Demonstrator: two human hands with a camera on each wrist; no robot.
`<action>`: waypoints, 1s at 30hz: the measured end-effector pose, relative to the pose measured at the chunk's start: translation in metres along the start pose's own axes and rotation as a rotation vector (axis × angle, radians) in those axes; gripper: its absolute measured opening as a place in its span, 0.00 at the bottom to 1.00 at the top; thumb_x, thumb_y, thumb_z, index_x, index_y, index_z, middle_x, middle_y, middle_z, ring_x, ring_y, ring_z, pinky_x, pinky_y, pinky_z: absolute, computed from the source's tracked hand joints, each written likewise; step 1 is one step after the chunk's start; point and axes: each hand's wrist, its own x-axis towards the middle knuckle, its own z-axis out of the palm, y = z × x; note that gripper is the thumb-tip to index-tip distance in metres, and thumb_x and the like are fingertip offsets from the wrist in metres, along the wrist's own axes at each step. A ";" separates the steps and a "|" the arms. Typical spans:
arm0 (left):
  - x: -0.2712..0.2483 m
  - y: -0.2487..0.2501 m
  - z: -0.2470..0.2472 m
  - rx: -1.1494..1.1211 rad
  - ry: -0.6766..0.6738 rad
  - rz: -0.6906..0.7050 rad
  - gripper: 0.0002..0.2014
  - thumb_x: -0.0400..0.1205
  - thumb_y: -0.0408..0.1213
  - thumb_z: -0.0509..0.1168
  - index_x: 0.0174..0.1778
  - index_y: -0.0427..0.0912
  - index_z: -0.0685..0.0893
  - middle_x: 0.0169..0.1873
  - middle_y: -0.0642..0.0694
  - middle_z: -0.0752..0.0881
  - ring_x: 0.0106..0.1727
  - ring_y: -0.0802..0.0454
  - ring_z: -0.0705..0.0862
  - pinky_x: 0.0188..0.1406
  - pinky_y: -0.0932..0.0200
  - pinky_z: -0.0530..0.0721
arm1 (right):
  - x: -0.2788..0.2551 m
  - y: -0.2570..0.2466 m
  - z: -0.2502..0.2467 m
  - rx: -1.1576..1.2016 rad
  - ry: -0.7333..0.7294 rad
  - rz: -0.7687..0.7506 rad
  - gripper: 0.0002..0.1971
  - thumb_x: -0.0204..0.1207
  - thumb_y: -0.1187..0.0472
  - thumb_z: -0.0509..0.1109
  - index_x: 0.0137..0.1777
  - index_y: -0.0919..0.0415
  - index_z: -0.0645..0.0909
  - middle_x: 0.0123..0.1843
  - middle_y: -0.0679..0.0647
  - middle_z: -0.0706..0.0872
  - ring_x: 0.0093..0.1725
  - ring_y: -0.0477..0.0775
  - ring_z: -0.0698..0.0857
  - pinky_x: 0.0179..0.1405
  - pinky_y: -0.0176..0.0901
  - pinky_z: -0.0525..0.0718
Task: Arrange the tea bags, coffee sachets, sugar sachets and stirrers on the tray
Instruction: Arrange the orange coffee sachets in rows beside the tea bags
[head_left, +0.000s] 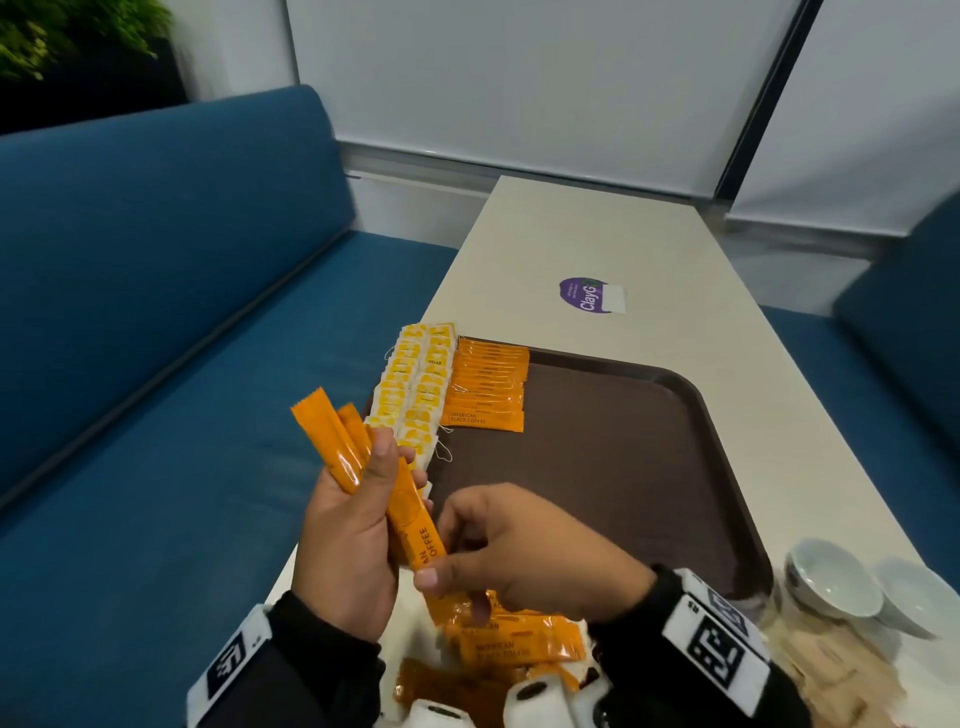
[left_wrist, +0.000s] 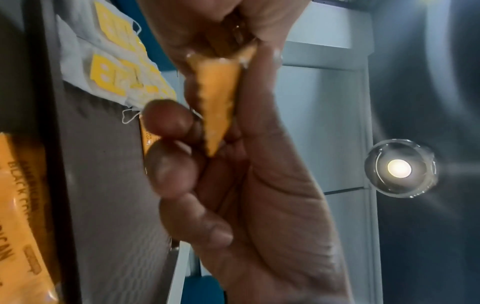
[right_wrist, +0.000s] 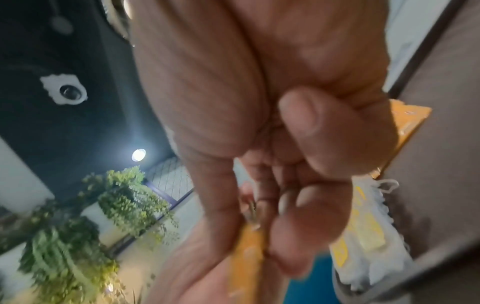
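Mid coffee step: my left hand (head_left: 345, 525) clamps coffee sachets (head_left: 332, 447); my right hand (head_left: 524, 551) pinches one, next joining the row (head_left: 485, 384) upper centre.

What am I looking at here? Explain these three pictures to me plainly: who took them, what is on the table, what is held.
No machine: a person wears three cameras, one on the head and one on each wrist. The head view shows a table with a brown tray; on it lie rows of tea bags and coffee sachets. The left hand holds a few coffee sachets; the right hand pinches the end of one of them. More sachets lie near the wrists. The wrist views show each hand's fingers close up, blurred.
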 end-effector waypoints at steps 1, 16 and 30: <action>-0.001 -0.001 0.000 0.023 -0.004 0.000 0.11 0.74 0.49 0.62 0.48 0.49 0.81 0.32 0.55 0.87 0.34 0.57 0.85 0.33 0.56 0.83 | -0.003 0.002 0.000 0.044 0.037 0.015 0.09 0.72 0.59 0.76 0.40 0.56 0.76 0.31 0.48 0.84 0.25 0.46 0.80 0.17 0.28 0.71; -0.018 0.002 -0.006 0.319 -0.298 -0.258 0.16 0.65 0.39 0.70 0.49 0.42 0.83 0.34 0.46 0.91 0.35 0.53 0.90 0.28 0.64 0.84 | -0.008 0.015 -0.010 0.298 0.392 -0.025 0.08 0.76 0.59 0.72 0.51 0.59 0.79 0.45 0.56 0.86 0.38 0.46 0.83 0.30 0.33 0.78; 0.007 0.001 -0.022 0.267 -0.162 -0.355 0.29 0.70 0.63 0.53 0.46 0.38 0.82 0.19 0.48 0.75 0.16 0.58 0.70 0.12 0.67 0.69 | 0.051 0.037 -0.102 0.151 0.674 0.211 0.08 0.70 0.70 0.75 0.38 0.58 0.82 0.29 0.50 0.82 0.24 0.45 0.69 0.14 0.31 0.64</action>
